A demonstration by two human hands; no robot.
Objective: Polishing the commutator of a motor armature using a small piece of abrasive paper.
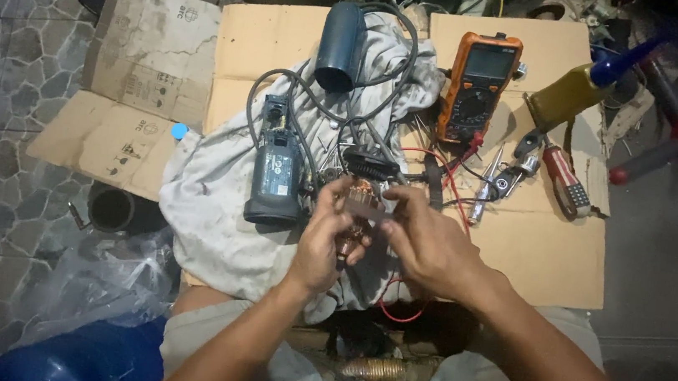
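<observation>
My left hand (323, 243) and my right hand (426, 243) meet over a grey cloth (212, 202), both closed on a copper-wound motor armature (359, 199) held upright between them. My right fingers pinch a thin flat strip against its top. Just left of my hands lies a dark blue power-tool body (275, 179) with a black cable. A second blue housing piece (341, 44) lies farther away on the cloth.
An orange multimeter (477, 87) with red leads lies on flattened cardboard (535, 245) to the right, beside a red-handled screwdriver (563, 179) and small tools. A black cup (110, 208), a plastic bag (99, 279) and a blue object (78, 356) sit at lower left.
</observation>
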